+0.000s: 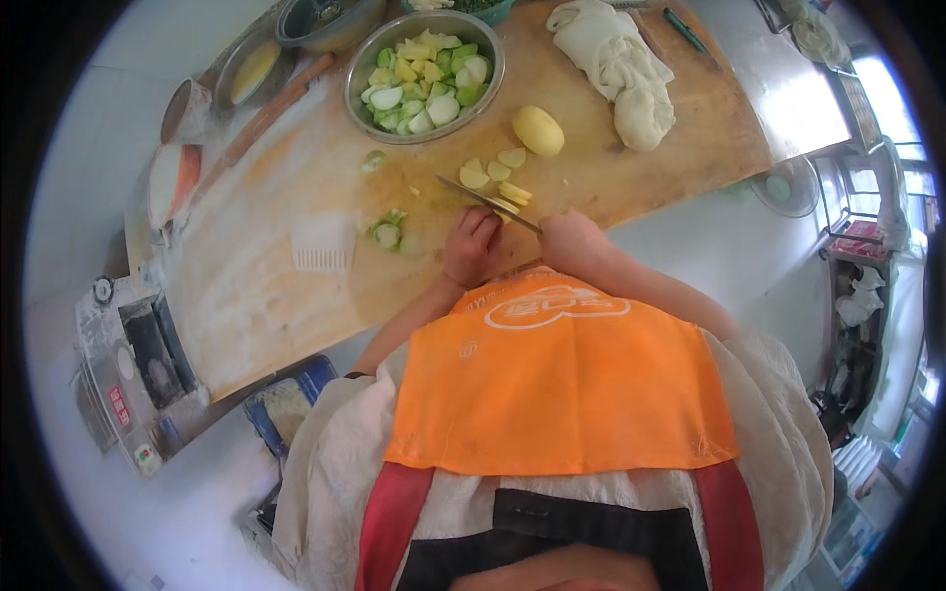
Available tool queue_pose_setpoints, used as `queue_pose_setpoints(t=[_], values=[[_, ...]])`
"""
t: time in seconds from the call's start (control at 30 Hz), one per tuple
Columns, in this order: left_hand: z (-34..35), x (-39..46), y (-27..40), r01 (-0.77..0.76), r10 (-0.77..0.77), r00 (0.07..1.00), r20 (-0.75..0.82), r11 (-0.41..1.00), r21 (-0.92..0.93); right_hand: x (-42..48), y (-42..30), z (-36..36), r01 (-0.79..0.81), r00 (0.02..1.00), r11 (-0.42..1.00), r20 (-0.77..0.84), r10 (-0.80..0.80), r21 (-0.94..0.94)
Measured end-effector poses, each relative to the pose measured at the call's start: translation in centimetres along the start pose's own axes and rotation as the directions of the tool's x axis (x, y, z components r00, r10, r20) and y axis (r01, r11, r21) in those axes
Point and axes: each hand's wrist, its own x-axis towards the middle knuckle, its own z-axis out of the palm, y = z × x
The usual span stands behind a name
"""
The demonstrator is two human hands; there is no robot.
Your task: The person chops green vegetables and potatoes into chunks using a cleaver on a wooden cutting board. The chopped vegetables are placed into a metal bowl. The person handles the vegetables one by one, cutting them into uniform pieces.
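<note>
My right hand [570, 238] is closed round the handle end of a knife [484, 199], whose blade points up and left over the wooden board [635, 188]. My left hand [471, 242] has its fingers curled against potato pieces [505, 207] beside the blade, partly hidden by it. Just beyond the blade lie several cut potato pieces [474, 174]. A whole peeled potato [538, 131] rests farther back. Behind these, a metal bowl [350, 94] holds green and white vegetable chunks with yellow potato pieces.
Dough [617, 74] lies at the back right near a green-handled tool [684, 29]. Left are green vegetable trimmings [387, 232], a white toothed scraper [324, 245] and a rolling pin [275, 111]. More bowls [255, 68] line the back left. A floured machine [140, 369] stands beside the board.
</note>
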Motion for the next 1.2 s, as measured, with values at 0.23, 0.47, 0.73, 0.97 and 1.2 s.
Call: queue_pose_setpoints(t=[0.23,0.47,0.73,0.97,1.2], values=[[-0.9,-0.5,0.2,0.045,-0.044,0.998,0.048,0.999,-0.029,0.5,-0.1,0.4,0.026,0.999,0.998,0.038,-0.024,-0.051],[-1.1,-0.8,0.0,0.027,-0.028,0.999,0.039,0.999,0.028,0.6,-0.5,0.4,0.010,1.000,1.000,0.016,-0.010,-0.028],[-1.0,-0.7,0.1,0.015,-0.014,0.999,0.050,1.000,-0.003,0.7,-0.9,0.7,0.019,0.999,1.000,0.043,-0.020,0.019],[-1.0,-1.1,-0.3,0.010,-0.012,0.998,0.054,1.000,0.027,0.5,-1.4,0.1,-0.014,1.000,1.000,0.022,0.014,0.017],[-1.5,-0.9,0.2,0.091,-0.091,0.996,0.018,0.996,-0.014,0.8,-0.5,1.0,0.043,0.999,0.998,0.025,-0.042,-0.041]])
